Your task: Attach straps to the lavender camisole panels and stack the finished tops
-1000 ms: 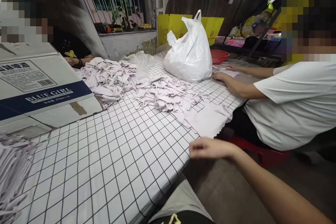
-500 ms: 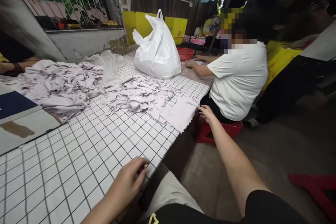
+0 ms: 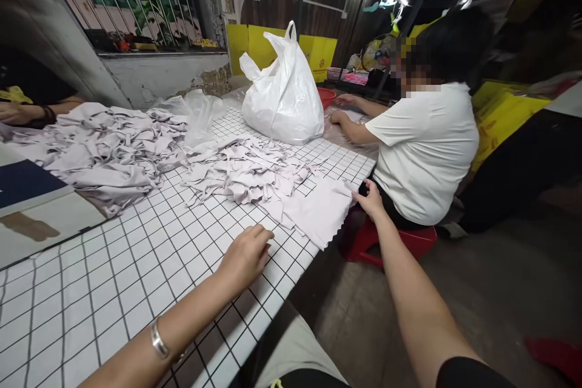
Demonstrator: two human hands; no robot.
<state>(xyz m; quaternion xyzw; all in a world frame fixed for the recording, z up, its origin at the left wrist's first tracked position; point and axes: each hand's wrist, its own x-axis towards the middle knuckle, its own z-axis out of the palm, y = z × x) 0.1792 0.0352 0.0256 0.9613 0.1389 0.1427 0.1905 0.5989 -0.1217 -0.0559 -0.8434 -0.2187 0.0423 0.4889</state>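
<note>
My left hand (image 3: 246, 256) rests on the checked tablecloth (image 3: 150, 279) near the table's edge, fingers loosely curled, holding nothing that I can see. My right hand (image 3: 369, 199) reaches out past the table's corner and touches the edge of a flat pale lilac cloth piece (image 3: 321, 211) that hangs over the edge; whether it grips the cloth is unclear. Behind that piece lies a heap of small pale cloth cut-offs (image 3: 248, 168).
A larger cloth heap (image 3: 104, 148) lies at the left, beside a cardboard box (image 3: 31, 206). A full white plastic bag (image 3: 284, 97) stands at the far end. A person in a white shirt (image 3: 425, 151) sits on a red stool (image 3: 400, 239) at the right. Another person's arm (image 3: 27, 112) shows far left.
My left hand has come forward onto the table towards the cloth. My right hand stays at the flat piece's edge. The view has shifted slightly.
</note>
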